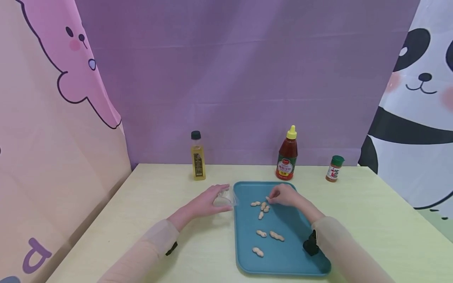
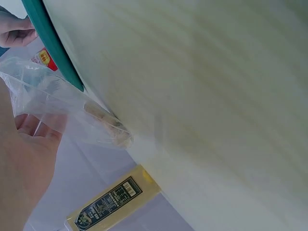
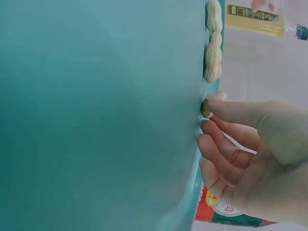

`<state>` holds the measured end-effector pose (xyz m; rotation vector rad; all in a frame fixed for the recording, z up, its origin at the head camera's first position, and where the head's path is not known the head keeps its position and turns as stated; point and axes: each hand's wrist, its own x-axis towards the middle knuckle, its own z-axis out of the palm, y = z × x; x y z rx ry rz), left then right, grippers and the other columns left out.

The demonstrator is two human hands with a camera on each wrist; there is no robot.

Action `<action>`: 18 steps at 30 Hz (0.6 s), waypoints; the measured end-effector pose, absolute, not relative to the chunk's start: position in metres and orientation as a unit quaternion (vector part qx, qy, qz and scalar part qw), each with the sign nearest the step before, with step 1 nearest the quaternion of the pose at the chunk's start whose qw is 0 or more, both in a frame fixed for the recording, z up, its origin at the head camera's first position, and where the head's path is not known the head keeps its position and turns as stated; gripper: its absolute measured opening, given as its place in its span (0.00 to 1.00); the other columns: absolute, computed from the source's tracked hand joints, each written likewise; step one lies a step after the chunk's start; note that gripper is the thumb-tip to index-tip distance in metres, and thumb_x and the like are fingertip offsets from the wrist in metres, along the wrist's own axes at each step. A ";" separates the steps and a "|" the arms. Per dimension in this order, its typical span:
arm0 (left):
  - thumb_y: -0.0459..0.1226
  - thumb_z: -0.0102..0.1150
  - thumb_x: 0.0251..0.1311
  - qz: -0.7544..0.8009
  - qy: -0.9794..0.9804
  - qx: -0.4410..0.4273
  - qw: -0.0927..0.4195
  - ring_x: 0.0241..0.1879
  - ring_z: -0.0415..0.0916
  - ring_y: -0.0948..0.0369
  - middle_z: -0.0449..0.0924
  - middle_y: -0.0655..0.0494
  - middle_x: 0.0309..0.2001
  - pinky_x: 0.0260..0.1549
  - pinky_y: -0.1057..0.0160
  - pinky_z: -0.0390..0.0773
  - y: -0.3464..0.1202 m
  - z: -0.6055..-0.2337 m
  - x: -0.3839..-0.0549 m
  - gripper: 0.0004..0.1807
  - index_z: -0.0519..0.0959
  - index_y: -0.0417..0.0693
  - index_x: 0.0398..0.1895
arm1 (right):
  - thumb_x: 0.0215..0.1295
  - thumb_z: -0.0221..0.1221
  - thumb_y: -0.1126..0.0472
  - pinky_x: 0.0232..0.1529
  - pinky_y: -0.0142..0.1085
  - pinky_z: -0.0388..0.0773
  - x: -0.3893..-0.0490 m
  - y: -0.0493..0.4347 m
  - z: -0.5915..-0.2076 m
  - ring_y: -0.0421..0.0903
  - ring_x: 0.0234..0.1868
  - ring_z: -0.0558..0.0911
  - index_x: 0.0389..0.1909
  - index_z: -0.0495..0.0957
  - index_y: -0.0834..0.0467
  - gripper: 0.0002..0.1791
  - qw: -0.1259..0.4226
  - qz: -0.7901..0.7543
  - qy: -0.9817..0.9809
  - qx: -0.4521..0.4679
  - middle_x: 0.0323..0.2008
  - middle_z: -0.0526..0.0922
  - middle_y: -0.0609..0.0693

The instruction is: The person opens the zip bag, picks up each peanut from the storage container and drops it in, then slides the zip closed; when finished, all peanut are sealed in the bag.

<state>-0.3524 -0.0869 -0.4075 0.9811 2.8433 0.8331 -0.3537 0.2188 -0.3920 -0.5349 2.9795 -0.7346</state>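
My left hand (image 1: 207,203) holds a clear plastic bag (image 1: 225,197) beside the tray's left edge, thumb and fingers spread around it. In the left wrist view, brownish pieces that look like peanuts (image 2: 103,118) lie at the bottom of the bag (image 2: 53,91). Over the blue tray (image 1: 247,263), my right hand (image 1: 286,195) pinches a peanut (image 3: 207,109) between thumb and index finger; its fingertips partly cover it. Several unshelled peanuts (image 1: 263,206) cluster just left of that hand. Nearer the front of the tray lie three more peanuts (image 1: 277,236).
Along the table's back edge stand an oil bottle (image 1: 198,161) with a black cap, a red sauce bottle (image 1: 287,157) with a yellow tip, and a small green-capped spice jar (image 1: 334,169). Behind the pale table (image 1: 148,196) hangs a purple cloth (image 1: 230,78).
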 end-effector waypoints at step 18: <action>0.61 0.57 0.54 0.267 0.912 0.309 0.013 0.69 0.56 0.56 0.60 0.56 0.69 0.67 0.54 0.61 -0.088 -0.406 -0.351 0.45 0.56 0.54 0.72 | 0.63 0.59 0.62 0.37 0.41 0.80 -0.358 0.224 -0.397 0.45 0.33 0.79 0.38 0.83 0.64 0.09 0.010 -0.235 0.956 -0.177 0.34 0.84 0.54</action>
